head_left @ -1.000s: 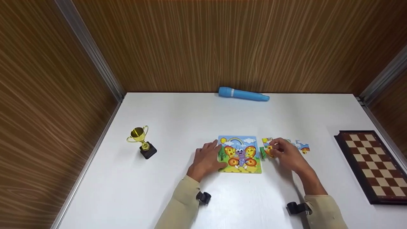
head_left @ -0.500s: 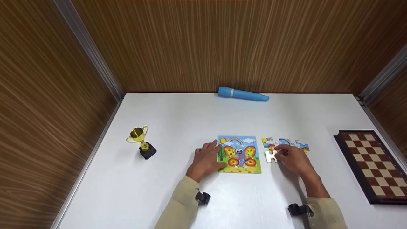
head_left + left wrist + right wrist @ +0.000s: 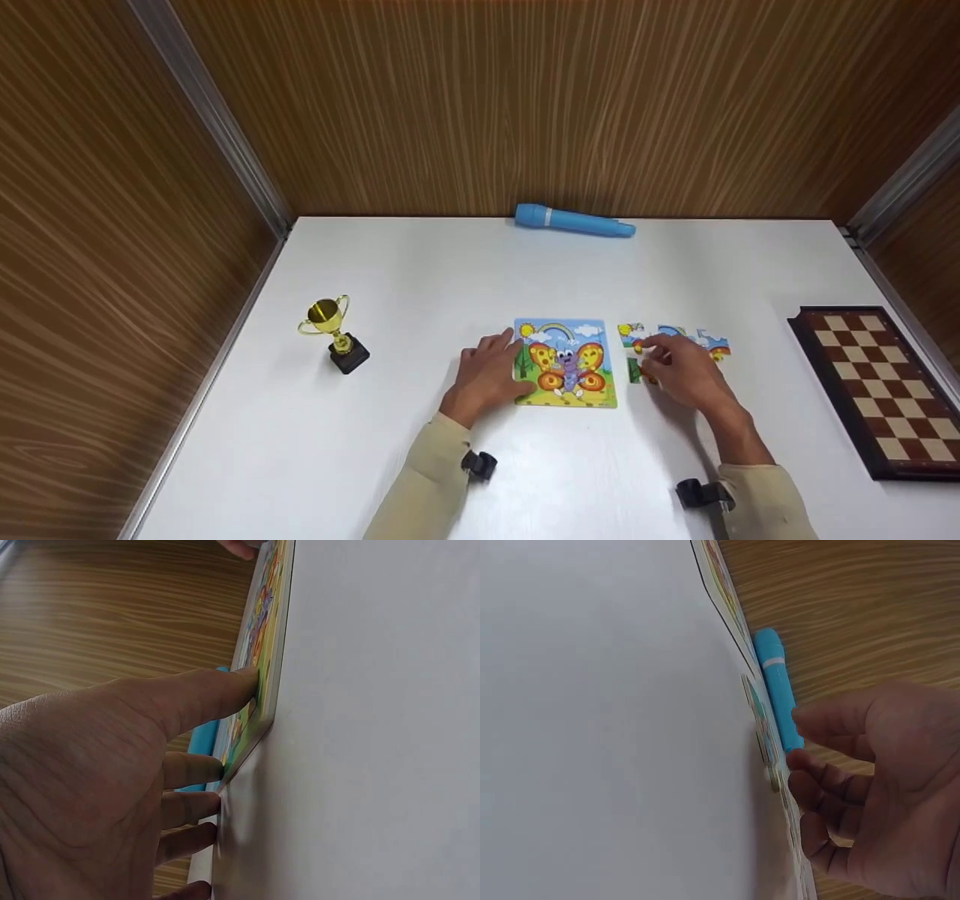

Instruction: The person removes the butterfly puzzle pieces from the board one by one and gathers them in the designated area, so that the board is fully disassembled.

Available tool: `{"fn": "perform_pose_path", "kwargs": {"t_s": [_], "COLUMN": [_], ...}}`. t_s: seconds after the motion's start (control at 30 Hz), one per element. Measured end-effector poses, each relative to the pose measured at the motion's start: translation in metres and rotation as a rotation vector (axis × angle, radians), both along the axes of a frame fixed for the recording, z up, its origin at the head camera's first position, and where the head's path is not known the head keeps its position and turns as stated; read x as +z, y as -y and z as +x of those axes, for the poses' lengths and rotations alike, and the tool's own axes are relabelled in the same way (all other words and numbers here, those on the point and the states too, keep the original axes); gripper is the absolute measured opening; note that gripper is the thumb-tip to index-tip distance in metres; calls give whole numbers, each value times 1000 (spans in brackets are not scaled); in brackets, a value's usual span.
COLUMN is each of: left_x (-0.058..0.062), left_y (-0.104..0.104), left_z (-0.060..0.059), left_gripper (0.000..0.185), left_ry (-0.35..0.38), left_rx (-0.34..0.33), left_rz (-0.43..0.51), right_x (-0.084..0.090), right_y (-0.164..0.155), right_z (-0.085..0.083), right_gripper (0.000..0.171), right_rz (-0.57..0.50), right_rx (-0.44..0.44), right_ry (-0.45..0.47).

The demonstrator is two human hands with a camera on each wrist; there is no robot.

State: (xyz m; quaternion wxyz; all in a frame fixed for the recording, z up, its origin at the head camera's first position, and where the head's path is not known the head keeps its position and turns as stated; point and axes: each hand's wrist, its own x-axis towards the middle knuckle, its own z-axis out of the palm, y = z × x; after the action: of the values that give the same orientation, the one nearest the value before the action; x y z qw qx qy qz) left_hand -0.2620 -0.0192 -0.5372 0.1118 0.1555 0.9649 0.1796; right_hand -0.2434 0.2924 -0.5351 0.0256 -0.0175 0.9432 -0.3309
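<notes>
Left hand [image 3: 486,379], lower centre of the frame, is where it was half a second ago: fingers straight and spread, thumb on the printed face of the butterfly puzzle board [image 3: 568,365], index at its left edge. Board flat, same spot, just right of that hand. Right hand [image 3: 690,379], right of centre, only slightly shifted; fingers bent, thumb and index tips apart with a visible gap in the right wrist view. Main change: the green-edged piece [image 3: 634,370] by its thumb showed its white back before, now shows print. Can't tell whether the thumb is touching it. Other loose pieces [image 3: 628,335] sit in a row just beyond, unchanged, partly behind the fingers. Checkerboard [image 3: 889,390] at right edge, gold trophy [image 3: 334,330] at left, blue microphone [image 3: 574,220] at the far edge of the tabletop [image 3: 420,270], none moved.
</notes>
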Motion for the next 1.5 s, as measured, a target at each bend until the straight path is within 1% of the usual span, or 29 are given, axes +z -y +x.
{"fn": "perform_pose_path", "kwargs": {"t_s": [0.1,0.3,0.43,0.57,0.8,0.93,1.03,1.23,1.37,1.5], "left_x": [-1,0,1,2,2,3,4,3,2,2], "left_y": [0,0,1,1,2,2,3,4,4,4], "left_z": [0,1,0,0,2,2,2,2,2,1], "left_gripper": [78,78,77,76,77,77,76,76,77,76], "left_ry": [10,9,-4,-14,-8,-6,-4,0,-7,-14], "left_rx": [1,1,-6,-20,-22,-28,-27,-20,-23,-23], "left_rz": [1,9,3,-11,-20,-15,-2,2,1,-15], "right_x": [-1,4,6,4,-1,-1,-1,-3,-2,-1], "right_y": [9,33,50,66,86,92,94,96,95,96], "right_z": [-2,-7,-10,-12,-13,-14,-16,-19,-21,-21], "right_gripper": [28,29,28,27,39,44,43,37,36,35], "right_rz": [0,24,27,75,146,174,187,173,163,144], "right_rx": [27,87,137,190,264,266,253,243,261,262], "right_ry": [-35,-60,-60,-45,-21,-11,-1,24,46,64]}}
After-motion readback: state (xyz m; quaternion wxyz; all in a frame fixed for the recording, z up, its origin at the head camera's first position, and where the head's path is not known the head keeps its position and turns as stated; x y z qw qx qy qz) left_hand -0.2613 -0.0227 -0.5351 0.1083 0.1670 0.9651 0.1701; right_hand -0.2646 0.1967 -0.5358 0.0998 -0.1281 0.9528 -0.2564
